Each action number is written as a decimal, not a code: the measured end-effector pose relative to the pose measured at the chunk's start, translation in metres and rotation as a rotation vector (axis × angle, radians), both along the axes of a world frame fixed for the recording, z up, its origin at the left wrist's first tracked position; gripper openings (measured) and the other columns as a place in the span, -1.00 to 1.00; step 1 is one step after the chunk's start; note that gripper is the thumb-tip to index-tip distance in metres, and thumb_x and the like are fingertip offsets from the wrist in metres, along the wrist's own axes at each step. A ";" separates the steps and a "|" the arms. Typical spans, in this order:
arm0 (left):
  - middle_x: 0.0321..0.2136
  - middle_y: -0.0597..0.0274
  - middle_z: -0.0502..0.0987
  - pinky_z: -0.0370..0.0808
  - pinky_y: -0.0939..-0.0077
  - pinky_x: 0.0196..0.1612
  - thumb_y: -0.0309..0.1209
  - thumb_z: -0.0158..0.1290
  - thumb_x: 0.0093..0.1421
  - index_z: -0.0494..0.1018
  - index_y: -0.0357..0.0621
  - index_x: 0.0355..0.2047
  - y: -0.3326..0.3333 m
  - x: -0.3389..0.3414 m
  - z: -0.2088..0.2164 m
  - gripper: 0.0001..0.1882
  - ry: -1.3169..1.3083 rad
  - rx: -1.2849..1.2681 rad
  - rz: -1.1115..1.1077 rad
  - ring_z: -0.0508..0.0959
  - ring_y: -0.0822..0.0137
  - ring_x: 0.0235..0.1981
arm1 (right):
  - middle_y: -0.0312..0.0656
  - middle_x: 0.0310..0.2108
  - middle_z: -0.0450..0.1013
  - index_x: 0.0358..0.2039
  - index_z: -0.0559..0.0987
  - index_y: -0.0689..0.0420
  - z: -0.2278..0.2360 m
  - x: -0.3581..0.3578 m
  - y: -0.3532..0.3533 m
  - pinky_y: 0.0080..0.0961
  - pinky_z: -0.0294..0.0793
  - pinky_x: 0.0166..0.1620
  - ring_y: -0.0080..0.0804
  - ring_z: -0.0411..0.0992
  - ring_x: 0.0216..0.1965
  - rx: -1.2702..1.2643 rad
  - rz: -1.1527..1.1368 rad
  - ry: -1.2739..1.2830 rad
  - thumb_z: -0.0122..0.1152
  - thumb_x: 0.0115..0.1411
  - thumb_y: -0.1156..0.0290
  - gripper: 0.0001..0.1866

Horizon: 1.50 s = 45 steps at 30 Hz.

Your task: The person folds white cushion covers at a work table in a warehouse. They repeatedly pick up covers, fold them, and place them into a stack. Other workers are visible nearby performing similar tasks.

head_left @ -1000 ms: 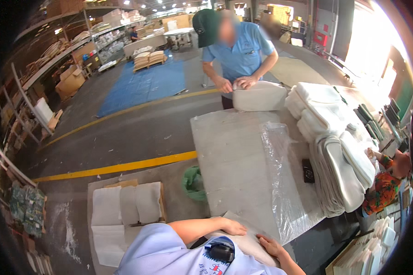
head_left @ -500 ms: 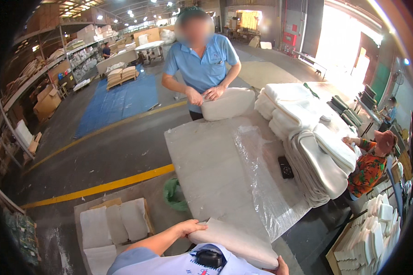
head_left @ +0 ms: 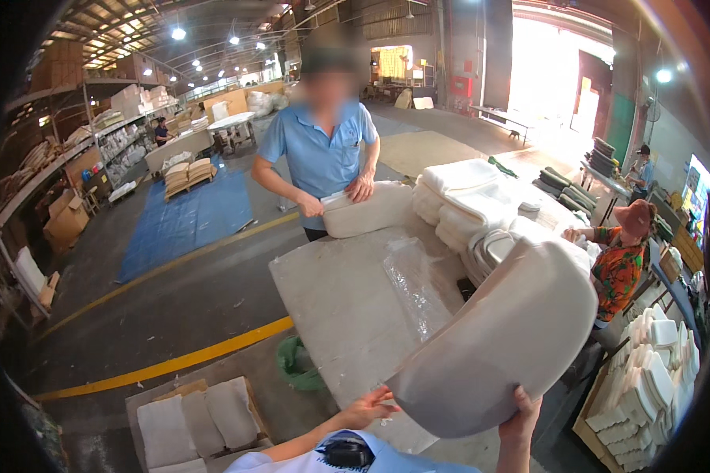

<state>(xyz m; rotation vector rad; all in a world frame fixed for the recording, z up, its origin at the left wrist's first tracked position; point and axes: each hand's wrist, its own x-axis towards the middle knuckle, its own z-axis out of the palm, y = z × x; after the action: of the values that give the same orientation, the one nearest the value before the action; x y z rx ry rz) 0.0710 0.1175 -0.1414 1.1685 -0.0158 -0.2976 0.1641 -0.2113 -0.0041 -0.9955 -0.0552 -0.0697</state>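
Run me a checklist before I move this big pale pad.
1. Right grip: ok, thumb pressed on the pale pad.
2. Left grip: cannot tell, fingertips near the pad's left corner, contact unclear.
3. Table bare: not ok, clear plastic sheet on it.
4. Clear of stacked pads: cannot tell, pale pad hides part of them.
5. Person opposite clear: ok, across the table.
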 end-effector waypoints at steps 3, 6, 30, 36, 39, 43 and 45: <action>0.31 0.00 0.44 0.51 0.22 0.19 -0.14 0.10 0.47 0.19 0.04 0.48 0.018 0.013 0.014 -0.34 0.287 -0.204 0.124 0.60 0.12 0.15 | -0.10 0.04 0.52 0.23 0.44 0.28 0.016 -0.003 -0.031 -0.25 0.45 0.17 -0.20 0.49 0.08 -0.174 0.079 0.038 0.58 -0.07 0.37 -0.17; 0.24 -0.11 0.52 0.53 0.03 0.19 0.23 -0.21 0.49 0.22 0.05 0.44 0.051 0.035 0.036 -0.27 0.264 -0.282 0.042 0.62 -0.04 0.14 | -0.18 -0.08 0.60 0.15 0.53 0.27 0.022 0.004 -0.031 -0.37 0.51 0.09 -0.28 0.55 -0.03 -0.486 0.214 0.036 0.54 -0.07 0.52 -0.30; -0.21 -0.02 0.71 0.55 0.22 -0.07 -0.10 0.26 0.25 0.64 -0.25 -0.04 0.031 0.064 -0.068 -0.54 0.265 1.139 -0.582 0.66 0.14 -0.18 | -0.19 0.24 0.50 0.37 0.45 -0.09 -0.042 0.015 0.058 -0.18 0.49 0.19 -0.11 0.48 0.23 -1.413 1.412 -0.358 0.48 0.07 0.33 -0.20; -0.32 -0.08 0.65 0.54 0.11 -0.15 -0.25 0.15 0.32 0.59 -0.18 -0.18 0.005 0.069 -0.058 -0.75 0.003 1.119 -0.150 0.65 -0.02 -0.26 | -0.02 -0.14 0.67 0.17 0.62 0.00 -0.156 0.110 0.056 -0.17 0.63 -0.17 -0.13 0.65 -0.15 -1.811 1.136 -0.200 0.42 0.12 0.22 -0.44; -0.29 -0.07 0.65 0.54 0.10 -0.12 -0.23 0.12 0.33 0.59 -0.16 -0.15 0.014 0.052 -0.062 -0.74 -0.127 1.075 -0.021 0.64 -0.09 -0.22 | -0.07 -0.38 0.67 -0.14 0.74 0.07 -0.184 0.115 0.075 -0.16 0.62 -0.23 -0.12 0.65 -0.32 -1.900 1.355 -0.069 0.36 0.04 0.23 -0.64; -0.33 -0.04 0.66 0.54 0.17 -0.13 -0.22 0.13 0.36 0.61 -0.16 -0.18 0.019 0.044 -0.070 -0.74 0.007 1.082 -0.022 0.65 0.06 -0.26 | 0.00 -0.20 0.69 -0.05 0.74 0.04 -0.174 0.107 0.080 -0.12 0.67 -0.14 -0.03 0.69 -0.23 -1.796 1.223 0.075 0.11 0.09 0.49 -0.57; -0.30 -0.08 0.66 0.55 0.12 -0.12 -0.14 0.11 0.37 0.61 -0.14 -0.19 0.016 0.055 -0.070 -0.68 0.019 1.131 -0.132 0.66 -0.02 -0.22 | -0.01 -0.23 0.69 -0.04 0.73 0.05 -0.172 0.103 0.077 -0.16 0.67 -0.16 -0.05 0.68 -0.29 -1.711 1.133 0.183 0.11 0.18 0.45 -0.64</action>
<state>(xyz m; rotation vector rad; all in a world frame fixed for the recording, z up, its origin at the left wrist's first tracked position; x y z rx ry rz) 0.1262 0.1338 -0.2113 2.2916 0.1061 -0.4532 0.2675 -0.1348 -0.1763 -2.5014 -0.5681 1.3128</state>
